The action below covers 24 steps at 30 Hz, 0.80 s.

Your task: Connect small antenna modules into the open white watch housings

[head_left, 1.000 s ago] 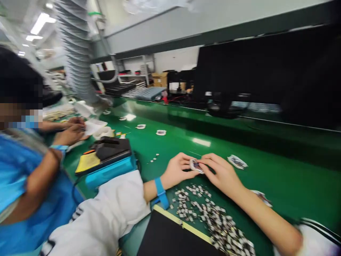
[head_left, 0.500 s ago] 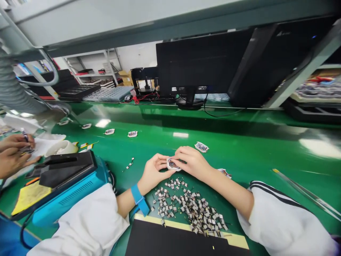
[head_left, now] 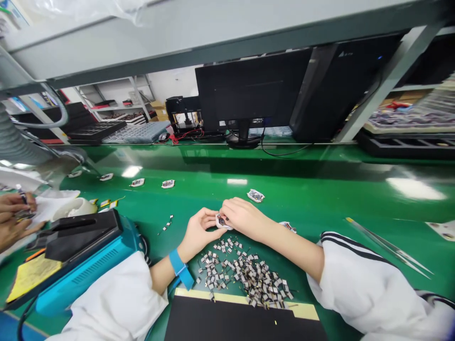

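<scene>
My left hand and my right hand meet over the green belt, both pinching one small round white part with a dark printed middle. The left wrist wears a blue strap. Just below the hands lies a heap of several tiny grey and white pieces. Another round part lies just beyond my right hand, and one more peeks out behind my right forearm.
A teal box with a black top stands at my left. A black mat with a yellow edge lies nearest me. More round parts lie in a row up the belt. Another person's hands work at far left. A monitor stands behind.
The camera has swung right and down, away from the person at left. My hands still hold the round part together in about the same place on the belt.
</scene>
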Each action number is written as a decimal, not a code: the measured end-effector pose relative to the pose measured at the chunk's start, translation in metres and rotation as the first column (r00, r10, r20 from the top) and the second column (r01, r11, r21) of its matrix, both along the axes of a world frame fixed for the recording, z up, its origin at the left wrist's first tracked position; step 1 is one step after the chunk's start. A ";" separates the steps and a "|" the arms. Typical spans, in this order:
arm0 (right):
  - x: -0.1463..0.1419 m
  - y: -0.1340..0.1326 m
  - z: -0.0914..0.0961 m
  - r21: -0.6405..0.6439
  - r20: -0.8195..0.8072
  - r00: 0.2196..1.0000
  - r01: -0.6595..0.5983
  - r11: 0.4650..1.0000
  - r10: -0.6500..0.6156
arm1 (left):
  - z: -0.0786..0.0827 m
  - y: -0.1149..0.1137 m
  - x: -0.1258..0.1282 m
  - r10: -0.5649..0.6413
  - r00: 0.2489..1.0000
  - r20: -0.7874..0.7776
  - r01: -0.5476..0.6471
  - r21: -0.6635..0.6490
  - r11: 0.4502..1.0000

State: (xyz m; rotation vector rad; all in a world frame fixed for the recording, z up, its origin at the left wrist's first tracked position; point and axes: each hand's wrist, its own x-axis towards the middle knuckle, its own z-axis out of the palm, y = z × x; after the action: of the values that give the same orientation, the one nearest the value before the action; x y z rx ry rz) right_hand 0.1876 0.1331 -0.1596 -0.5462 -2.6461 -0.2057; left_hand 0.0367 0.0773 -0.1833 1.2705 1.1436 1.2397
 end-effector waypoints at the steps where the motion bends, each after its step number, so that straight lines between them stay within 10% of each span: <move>1: 0.000 0.000 0.003 0.000 0.022 1.000 -0.020 1.000 0.020 | 0.001 0.000 0.001 -0.001 1.000 -0.008 0.001 0.000 1.000; 7: 0.019 0.025 0.019 -0.083 0.049 0.993 -0.102 0.991 0.107 | 0.005 0.019 0.009 -0.009 0.998 -0.055 0.008 -0.015 1.000; 16: 0.066 0.073 -0.041 -0.303 -0.108 0.889 0.396 0.867 -0.444 | 0.001 0.112 -0.035 0.285 0.942 -0.177 -0.287 0.017 0.958; 24: 0.052 0.065 -0.021 -0.431 -0.118 0.965 0.161 0.888 -0.232 | 0.007 0.066 -0.014 -0.026 0.998 -0.052 0.017 -0.162 0.987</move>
State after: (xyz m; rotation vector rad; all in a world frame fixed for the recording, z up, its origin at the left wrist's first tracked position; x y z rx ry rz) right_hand 0.2393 0.1982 -0.1808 -0.9303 -2.4701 0.3479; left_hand 0.0228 0.1430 -0.1759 1.1979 1.2402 1.0795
